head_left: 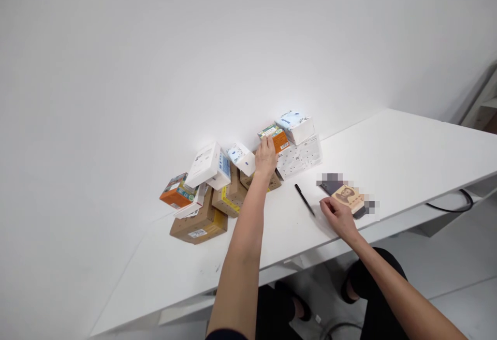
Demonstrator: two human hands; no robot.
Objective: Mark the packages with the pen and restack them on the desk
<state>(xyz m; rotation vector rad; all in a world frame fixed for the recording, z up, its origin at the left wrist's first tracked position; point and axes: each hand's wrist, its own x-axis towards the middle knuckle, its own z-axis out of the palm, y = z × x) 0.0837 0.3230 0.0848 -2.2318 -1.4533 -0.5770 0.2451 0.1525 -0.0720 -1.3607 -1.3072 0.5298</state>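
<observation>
My left hand (266,159) reaches to the back of the table, its fingers closed on the side of a small orange box (280,143) with a green and yellow top. That box sits against a white tissue pack (294,125), on top of a speckled white box (301,159). My right hand (338,218) rests near the table's front, fingers curled with nothing visible in them. Just left of it lies a black pen (305,200). Beyond it is a dark booklet or case with a tan portrait panel (347,196), partly pixelated.
Brown cartons (202,223) with yellow tape stand along the wall. On them lie a white box (209,164), another orange box (177,191) and a second tissue pack (241,158). The white table (419,148) extends right; a black cable (454,208) hangs below its edge.
</observation>
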